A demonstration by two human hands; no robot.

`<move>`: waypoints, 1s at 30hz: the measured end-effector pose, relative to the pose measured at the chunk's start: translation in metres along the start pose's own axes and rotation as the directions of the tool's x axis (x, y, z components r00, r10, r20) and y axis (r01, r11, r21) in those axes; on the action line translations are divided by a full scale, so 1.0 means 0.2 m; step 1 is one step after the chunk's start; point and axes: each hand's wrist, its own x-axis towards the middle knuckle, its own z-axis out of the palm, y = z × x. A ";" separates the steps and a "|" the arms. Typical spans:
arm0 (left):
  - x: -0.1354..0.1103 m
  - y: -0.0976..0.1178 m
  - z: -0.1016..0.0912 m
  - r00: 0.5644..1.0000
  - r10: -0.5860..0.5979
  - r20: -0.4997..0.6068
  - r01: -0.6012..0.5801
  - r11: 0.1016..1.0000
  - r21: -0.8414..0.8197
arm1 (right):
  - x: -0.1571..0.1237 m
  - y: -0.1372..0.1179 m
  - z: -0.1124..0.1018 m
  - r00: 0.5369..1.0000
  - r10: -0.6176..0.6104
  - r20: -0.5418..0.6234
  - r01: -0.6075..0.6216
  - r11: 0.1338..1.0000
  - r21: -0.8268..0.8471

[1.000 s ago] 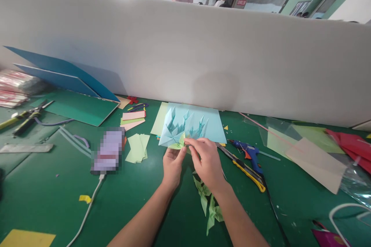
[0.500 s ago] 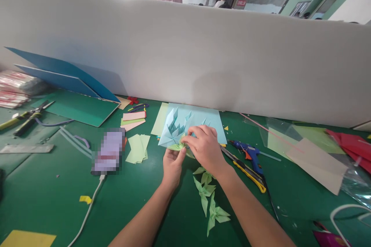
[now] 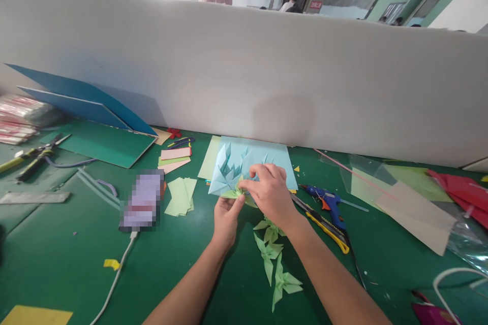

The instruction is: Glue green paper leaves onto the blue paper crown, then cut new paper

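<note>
Between my two hands is a light green folded paper flower (image 3: 232, 193), partly hidden by my fingers. My left hand (image 3: 227, 216) pinches it from below, thumb on top. From the right, my right hand (image 3: 269, 190) closes its fingertips on the flower's upper part. Just behind stand light blue folded paper pieces (image 3: 225, 165) on light blue sheets (image 3: 263, 147). Several more green paper flowers (image 3: 282, 282) lie on the table below my right wrist.
Right of my hands lie a yellow utility knife (image 3: 328, 232) and a blue glue gun (image 3: 331, 203). To the left are paper strips (image 3: 181, 196), a phone (image 3: 142, 200) on a white cable, and pliers (image 3: 40, 157). A white partition (image 3: 213, 71) rises behind the table.
My hands hold nearly the same pose around the flower; the right fingers have shifted very slightly. The whole view has moved a little.
</note>
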 end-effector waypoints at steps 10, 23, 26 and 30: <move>0.00 0.02 0.00 0.997 -0.069 0.032 0.072 0.994 -0.081 | 0.01 0.02 -0.01 0.999 -0.047 0.007 0.047 0.999 -0.028; -0.01 0.04 0.02 0.998 -0.061 0.023 0.063 0.992 -0.106 | 0.02 0.01 -0.01 0.998 -0.054 0.021 0.055 0.997 -0.048; -0.01 0.03 0.03 0.998 -0.065 0.019 0.067 0.992 -0.104 | 0.02 0.01 -0.01 0.997 -0.045 0.063 0.049 0.997 -0.063; -0.01 0.03 0.02 0.998 -0.064 0.019 0.065 0.993 -0.101 | 0.01 0.01 -0.01 0.996 -0.058 0.075 0.062 0.996 -0.063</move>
